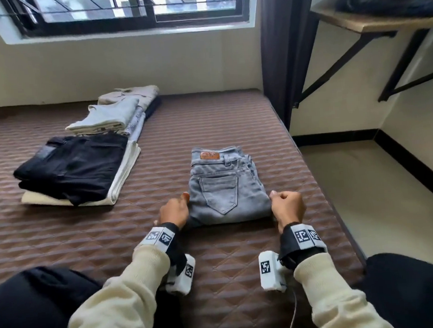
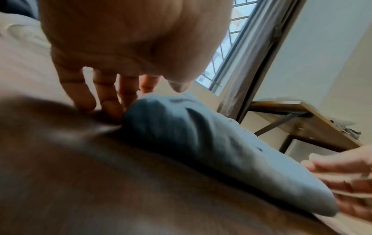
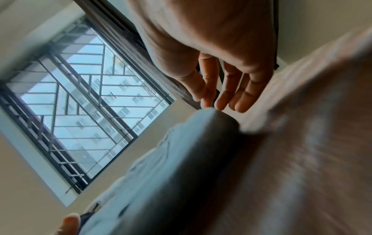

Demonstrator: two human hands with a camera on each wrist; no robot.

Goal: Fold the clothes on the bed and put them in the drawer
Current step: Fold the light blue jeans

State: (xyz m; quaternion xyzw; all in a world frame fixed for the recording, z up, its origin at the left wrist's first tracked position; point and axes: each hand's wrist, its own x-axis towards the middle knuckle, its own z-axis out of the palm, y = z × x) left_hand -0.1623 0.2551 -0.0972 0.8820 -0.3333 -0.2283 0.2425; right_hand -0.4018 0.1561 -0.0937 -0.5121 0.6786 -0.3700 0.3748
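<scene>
A folded pair of light grey denim jeans (image 1: 224,186) lies centre-right in the head view on the brown quilted mattress (image 1: 217,266). The left hand (image 1: 174,213) grips its lower left corner, fingers tucked under, thumb on top. The right hand (image 1: 287,206) pinches its lower right corner. 2 stacks of folded clothes (image 1: 81,158) sit upper left.

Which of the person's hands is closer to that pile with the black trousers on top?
Left. The left hand is at the folded grey jeans' left near corner, the side facing the black trousers pile. The right hand is at the jeans' far side, further away.
</scene>
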